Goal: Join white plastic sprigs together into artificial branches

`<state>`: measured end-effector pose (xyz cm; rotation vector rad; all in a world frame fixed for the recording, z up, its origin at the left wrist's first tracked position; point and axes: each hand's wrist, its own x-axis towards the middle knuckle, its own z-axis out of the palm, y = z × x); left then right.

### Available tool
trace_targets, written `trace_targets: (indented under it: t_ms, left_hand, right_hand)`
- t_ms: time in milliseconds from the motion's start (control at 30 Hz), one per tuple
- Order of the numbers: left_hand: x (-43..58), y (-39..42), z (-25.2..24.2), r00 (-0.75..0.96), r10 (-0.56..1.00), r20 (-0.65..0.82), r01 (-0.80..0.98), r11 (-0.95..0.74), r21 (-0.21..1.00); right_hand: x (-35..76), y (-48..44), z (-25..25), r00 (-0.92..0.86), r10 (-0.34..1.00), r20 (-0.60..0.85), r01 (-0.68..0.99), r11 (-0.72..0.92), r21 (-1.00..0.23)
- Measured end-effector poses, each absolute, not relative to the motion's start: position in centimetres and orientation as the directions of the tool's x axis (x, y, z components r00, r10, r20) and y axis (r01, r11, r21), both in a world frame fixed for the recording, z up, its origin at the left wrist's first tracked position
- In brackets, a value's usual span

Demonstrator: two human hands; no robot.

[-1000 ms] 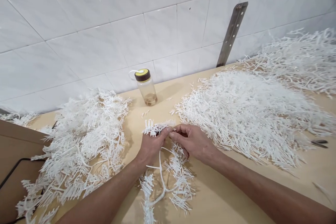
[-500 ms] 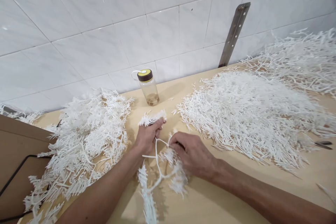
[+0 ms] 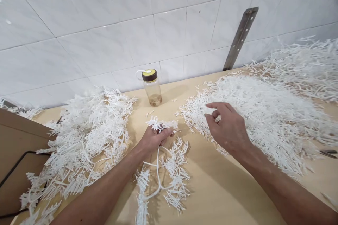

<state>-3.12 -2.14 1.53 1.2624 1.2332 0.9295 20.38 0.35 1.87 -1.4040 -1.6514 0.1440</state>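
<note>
Closed around a white branching plastic sprig (image 3: 159,168), my left hand (image 3: 154,139) holds it near its upper end. Feathery tufts stick out above the fingers, and the forked stems with more tufts hang down towards me. My right hand (image 3: 225,123) is apart from the sprig, over the left edge of a wide heap of thin white pieces (image 3: 264,112). Its thumb and index finger are curved with a gap between them, and nothing shows in that gap. The other fingers are curled and partly hidden.
A heap of white sprigs (image 3: 97,130) lies on the left beside a brown cardboard box (image 3: 21,154). A clear bottle (image 3: 153,91) with a dark and yellow lid stands near the tiled wall. A metal bracket (image 3: 241,38) rises at the back; a dark metal tip (image 3: 329,153) shows far right.
My right hand has let go of the sprig's stem and moved up and right to the heap of thin pieces. My left hand keeps its hold, slightly lower and further right.
</note>
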Motion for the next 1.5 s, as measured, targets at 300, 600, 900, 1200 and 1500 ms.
trace_targets:
  t_ms: [300, 600, 900, 1200, 1500]
  left_hand:
    - [-2.6, -2.2, 1.9, 0.367, 0.927, -0.083, 0.096, 0.051, 0.994]
    - [-3.1, -2.1, 1.4, 0.26, 0.945, -0.199, 0.063, 0.19, 0.98]
    - [-2.3, -2.4, 1.6, 0.093, 0.974, -0.205, -0.089, 0.213, 0.973]
    - [-2.7, -2.2, 1.0, 0.227, 0.96, -0.165, 0.014, 0.167, 0.986]
    - [-2.2, -2.6, 1.0, 0.134, 0.984, -0.115, 0.07, 0.107, 0.992]
  right_hand:
    - [17.5, -1.8, 2.4, -0.371, 0.923, 0.106, 0.368, 0.251, -0.895]
    - [17.0, -1.6, 1.8, -0.284, 0.959, -0.009, 0.327, 0.088, -0.941]
    - [16.3, -2.2, 0.8, -0.32, 0.942, -0.099, 0.19, -0.038, -0.981]
    - [16.0, -2.3, 0.0, -0.231, 0.97, -0.076, 0.073, -0.06, -0.995]
    - [15.0, -2.8, 0.1, -0.249, 0.965, -0.087, 0.115, -0.06, -0.992]
